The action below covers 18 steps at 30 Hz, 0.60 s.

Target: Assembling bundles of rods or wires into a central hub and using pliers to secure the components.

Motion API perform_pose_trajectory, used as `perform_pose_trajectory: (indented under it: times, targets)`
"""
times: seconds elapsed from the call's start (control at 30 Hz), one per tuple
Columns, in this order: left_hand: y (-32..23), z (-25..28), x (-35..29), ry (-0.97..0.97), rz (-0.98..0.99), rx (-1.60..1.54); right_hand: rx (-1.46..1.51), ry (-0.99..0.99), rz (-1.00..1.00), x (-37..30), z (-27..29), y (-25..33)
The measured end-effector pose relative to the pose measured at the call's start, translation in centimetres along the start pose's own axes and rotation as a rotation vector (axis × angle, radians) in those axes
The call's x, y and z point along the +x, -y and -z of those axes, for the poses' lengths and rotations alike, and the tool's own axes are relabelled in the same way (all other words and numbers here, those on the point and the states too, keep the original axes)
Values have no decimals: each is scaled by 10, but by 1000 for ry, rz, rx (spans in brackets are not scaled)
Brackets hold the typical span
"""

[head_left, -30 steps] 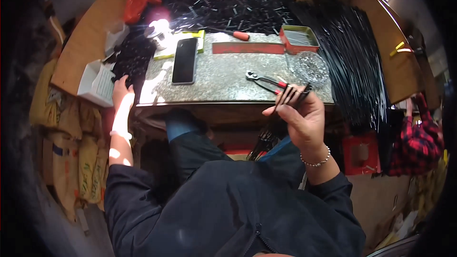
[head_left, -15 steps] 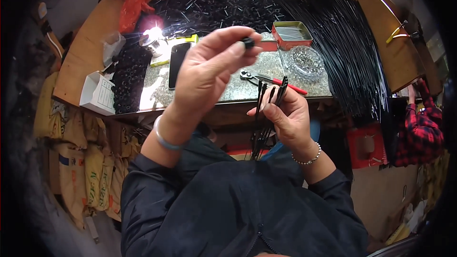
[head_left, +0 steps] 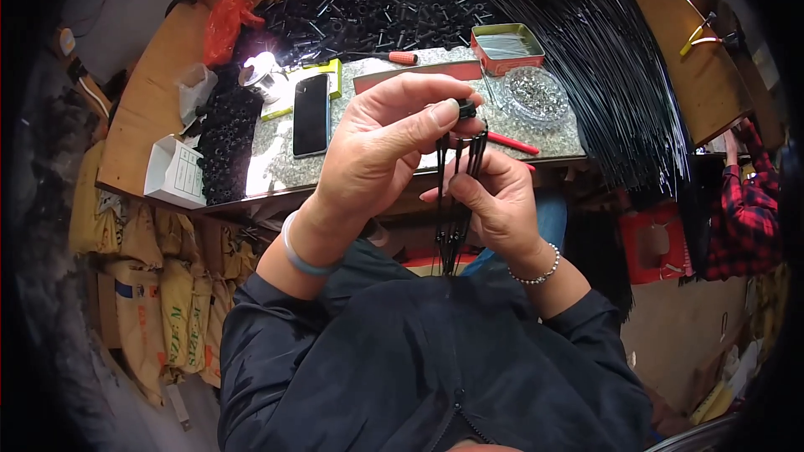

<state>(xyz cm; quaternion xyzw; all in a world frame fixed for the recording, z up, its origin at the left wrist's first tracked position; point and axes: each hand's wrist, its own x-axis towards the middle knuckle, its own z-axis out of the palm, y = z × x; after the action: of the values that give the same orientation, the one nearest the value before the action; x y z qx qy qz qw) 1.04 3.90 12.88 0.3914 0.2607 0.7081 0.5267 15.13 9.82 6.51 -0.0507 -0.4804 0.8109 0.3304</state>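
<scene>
My left hand (head_left: 373, 146), raised over the table's front edge, pinches a small black cylindrical plastic piece (head_left: 466, 109) between thumb and fingertips. Just below and to the right, my right hand (head_left: 502, 213) is closed on several thin black wires (head_left: 452, 238), which hang down towards my lap. Their upper ends stand right under the black piece; I cannot tell whether any end is inside it. Behind my hands lies a pair of red-handled pliers (head_left: 512, 144), partly hidden by them.
Black plastic pieces (head_left: 377, 4) are heaped at the back, with long black wires (head_left: 611, 75) at the right. A clear dish of small metal parts (head_left: 536, 99), an open tin (head_left: 507, 48), a phone (head_left: 311, 115) and a white box (head_left: 176, 172) lie around. A person's plaid sleeve (head_left: 749, 218) shows at far right.
My left hand has moved right and down, bringing the black piece to the upper ends of the wires. My right hand has shifted slightly left and keeps its hold on them.
</scene>
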Motion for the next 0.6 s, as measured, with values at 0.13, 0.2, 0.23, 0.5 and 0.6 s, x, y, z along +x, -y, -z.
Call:
perform_pose_trajectory:
  times: [0.13, 0.2, 0.23, 0.5, 0.6]
  targets:
    - [2, 7, -5, 18, -18, 140, 84, 19, 41, 1, 2, -8]
    - [1, 10, -4, 37, -22, 106, 74, 49, 45, 3, 3, -8]
    - [1, 9, -4, 43, -23, 105, 70, 48, 50, 2, 3, -8]
    - [-2, 4, -8, 44, -151, 394, 18, -13, 19, 0, -1, -6]
    - [-2, 8, -8, 55, -184, 478, 25, -14, -5, 0, -2, -6]
